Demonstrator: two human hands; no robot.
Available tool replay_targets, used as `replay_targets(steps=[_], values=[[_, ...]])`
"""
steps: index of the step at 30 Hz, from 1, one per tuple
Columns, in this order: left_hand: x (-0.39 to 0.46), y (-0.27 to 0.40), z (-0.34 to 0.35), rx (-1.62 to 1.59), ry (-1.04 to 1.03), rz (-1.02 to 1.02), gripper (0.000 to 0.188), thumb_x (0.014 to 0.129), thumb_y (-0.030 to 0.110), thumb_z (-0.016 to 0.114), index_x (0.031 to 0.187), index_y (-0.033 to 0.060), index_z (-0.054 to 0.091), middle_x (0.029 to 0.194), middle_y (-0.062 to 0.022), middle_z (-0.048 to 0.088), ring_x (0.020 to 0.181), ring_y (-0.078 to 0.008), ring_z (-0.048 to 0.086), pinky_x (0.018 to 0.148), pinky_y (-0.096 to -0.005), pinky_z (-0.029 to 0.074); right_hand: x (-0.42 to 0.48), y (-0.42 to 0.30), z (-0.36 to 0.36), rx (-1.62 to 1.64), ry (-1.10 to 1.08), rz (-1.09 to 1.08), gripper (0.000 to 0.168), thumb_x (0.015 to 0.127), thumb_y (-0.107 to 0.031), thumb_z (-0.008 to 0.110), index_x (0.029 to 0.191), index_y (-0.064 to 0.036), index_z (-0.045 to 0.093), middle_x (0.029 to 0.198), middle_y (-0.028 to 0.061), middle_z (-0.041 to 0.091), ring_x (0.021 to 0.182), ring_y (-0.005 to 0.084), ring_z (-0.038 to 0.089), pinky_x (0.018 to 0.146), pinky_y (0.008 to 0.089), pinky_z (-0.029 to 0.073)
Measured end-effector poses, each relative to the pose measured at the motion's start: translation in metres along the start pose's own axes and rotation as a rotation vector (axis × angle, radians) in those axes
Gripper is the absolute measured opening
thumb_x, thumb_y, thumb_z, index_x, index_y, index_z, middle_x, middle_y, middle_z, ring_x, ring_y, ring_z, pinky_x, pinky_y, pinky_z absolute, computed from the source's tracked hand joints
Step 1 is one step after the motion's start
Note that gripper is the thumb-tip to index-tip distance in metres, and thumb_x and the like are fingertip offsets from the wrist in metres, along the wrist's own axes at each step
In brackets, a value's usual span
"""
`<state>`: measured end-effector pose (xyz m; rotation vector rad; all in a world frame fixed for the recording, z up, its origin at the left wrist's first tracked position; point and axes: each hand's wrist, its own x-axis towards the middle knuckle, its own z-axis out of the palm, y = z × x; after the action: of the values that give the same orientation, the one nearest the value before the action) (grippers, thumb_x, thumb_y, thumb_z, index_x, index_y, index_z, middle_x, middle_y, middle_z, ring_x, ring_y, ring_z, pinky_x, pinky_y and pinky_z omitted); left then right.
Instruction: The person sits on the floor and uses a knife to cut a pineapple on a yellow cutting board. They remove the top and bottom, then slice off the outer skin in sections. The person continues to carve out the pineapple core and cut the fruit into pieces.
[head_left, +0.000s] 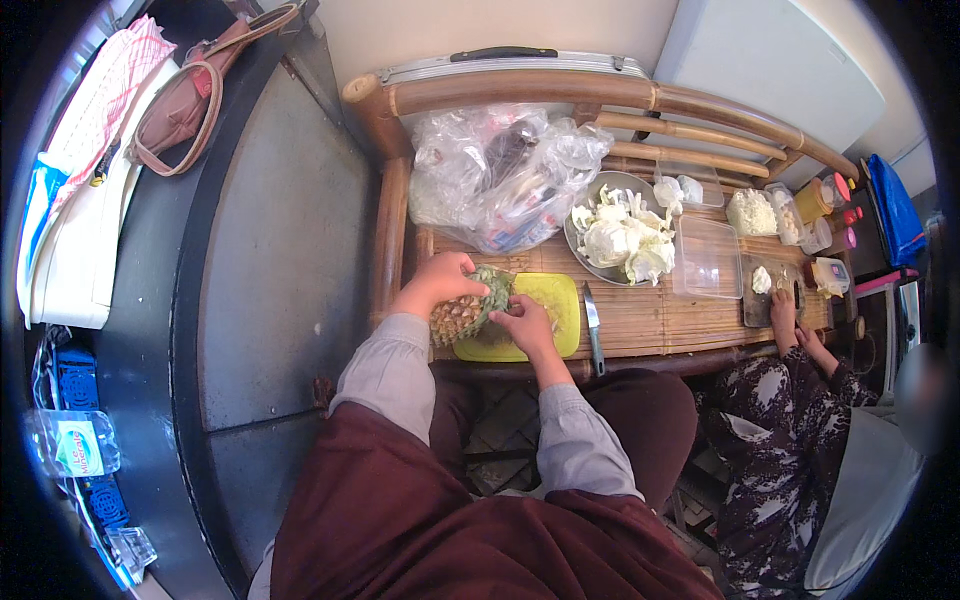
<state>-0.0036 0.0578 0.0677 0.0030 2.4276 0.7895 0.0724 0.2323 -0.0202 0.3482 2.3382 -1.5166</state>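
A pineapple (455, 318) lies tilted over the left part of a yellow-green cutting board (562, 300), its leafy crown towards the board's middle. My left hand (448, 279) rests on the pineapple's upper side, with thumb and fingers around the crown's base. At the crown's right side, my right hand (527, 322) has its thumb and fingertips on the leaves; whether a leaf is pinched cannot be told. Small scraps lie on the board by my right hand. A knife (592, 322) with a grey-teal handle lies just right of the board, blade pointing away from me.
Behind the board are a clear plastic bag (502, 180) and a metal tray of cabbage leaves (626, 236). An empty clear container (709, 259) stands to the right. Farther right, a co-worker's hands (784, 319) are at a dark board (750, 300). A black cabinet (172, 300) flanks the left.
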Motion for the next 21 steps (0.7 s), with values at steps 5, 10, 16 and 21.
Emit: replay_targets(steps=[5, 10, 16, 21], values=[[0.007, -0.009, 0.008, 0.063, 0.124, 0.101, 0.047, 0.060, 0.029, 0.077, 0.097, 0.0046, 0.062, 0.095, -0.0143, 0.063, 0.089, -0.0250, 0.060, 0.077, -0.0343, 0.046, -0.003, -0.002, 0.007, 0.075, 0.018, 0.011, 0.054, 0.065, -0.034, 0.075, 0.105, -0.002, 0.058, 0.082, 0.0111, 0.063, 0.075, 0.0240, 0.061, 0.069, 0.0347, 0.047], [0.012, -0.023, 0.010, -0.121, 0.094, 0.094, 0.042, 0.062, 0.020, 0.078, 0.098, 0.0032, 0.064, 0.086, -0.0089, 0.063, 0.078, -0.0176, 0.059, 0.070, -0.0297, 0.046, -0.029, -0.011, 0.008, 0.197, 0.177, -0.242, 0.065, 0.065, -0.014, 0.069, 0.125, -0.006, 0.045, 0.099, 0.0145, 0.058, 0.092, 0.0232, 0.056, 0.079, 0.0328, 0.044], [0.016, -0.028, 0.012, -0.277, 0.012, 0.086, 0.035, 0.068, 0.015, 0.070, 0.100, 0.0023, 0.065, 0.087, -0.0110, 0.067, 0.081, -0.0168, 0.061, 0.074, -0.0287, 0.046, -0.053, -0.014, 0.000, -0.282, 0.176, -0.353, 0.077, 0.062, -0.002, 0.059, 0.134, -0.019, 0.037, 0.099, 0.0174, 0.050, 0.094, 0.0350, 0.049, 0.082, 0.0438, 0.041], [0.015, -0.026, 0.021, -0.310, -0.079, 0.013, 0.027, 0.073, 0.007, 0.063, 0.099, 0.0029, 0.066, 0.090, -0.0059, 0.067, 0.082, -0.0129, 0.060, 0.075, -0.0262, 0.046, -0.054, -0.005, 0.000, -0.459, 0.210, -0.486, 0.075, 0.063, 0.003, 0.055, 0.133, -0.018, 0.039, 0.089, 0.0165, 0.052, 0.084, 0.0348, 0.052, 0.074, 0.0434, 0.043]])
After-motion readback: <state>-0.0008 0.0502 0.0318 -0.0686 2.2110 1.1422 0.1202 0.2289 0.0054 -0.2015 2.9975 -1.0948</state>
